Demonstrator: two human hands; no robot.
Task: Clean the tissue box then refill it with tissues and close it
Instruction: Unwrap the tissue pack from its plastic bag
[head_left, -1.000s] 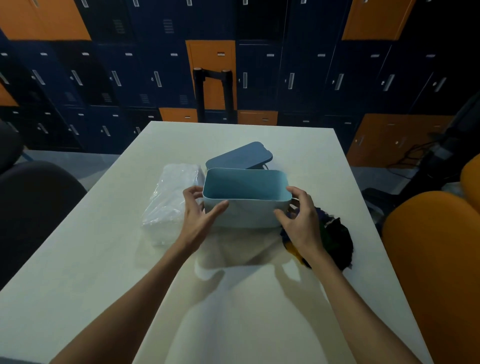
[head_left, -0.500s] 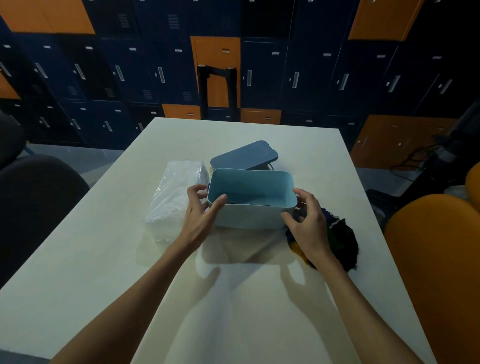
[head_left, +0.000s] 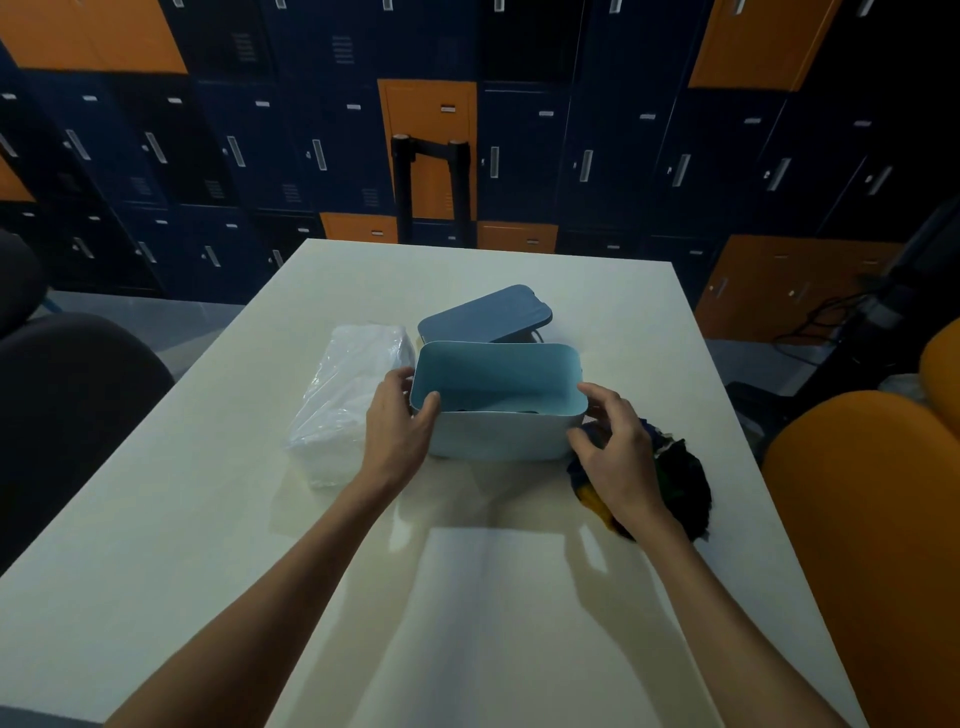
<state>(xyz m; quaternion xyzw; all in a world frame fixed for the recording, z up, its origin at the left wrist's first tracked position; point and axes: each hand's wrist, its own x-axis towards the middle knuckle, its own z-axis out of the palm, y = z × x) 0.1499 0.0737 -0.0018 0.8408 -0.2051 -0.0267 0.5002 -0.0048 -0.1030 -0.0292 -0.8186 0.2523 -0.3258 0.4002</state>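
tissue pack: It lies on the table, just beside the left end of the box and partly behind the left hand. A clear, crinkled film wraps it. I judge it soft, light and a little slippery, so it is better taken by its two long sides than by the film alone.

left hand: It grips the near left corner of the box. The thumb lies over the rim, and the other fingers go round the left end wall.

tissue box: It stands upright and open on the table, between the two hands. It looks like stiff plastic with smooth walls, and it is probably very light. It may therefore slide or tip under a wiping push, so one hand at an end wall should steady it. The bottom inside is mostly hidden behind the near wall.

lid: It is darker blue and is off the box. It rests just behind the box with one side raised, and I cannot tell what it leans on. It seems rigid and flat, easy to take by its edges.

right hand: The fingers curve round the near right corner of the box. The thumb is against the front wall and the forefinger is at the rim. The hold looks light.

cloth: It is dark and crumpled, just beside the right end of the box and partly under the right hand. It is soft and limp and can be pinched anywhere. It is probably meant for the wiping.
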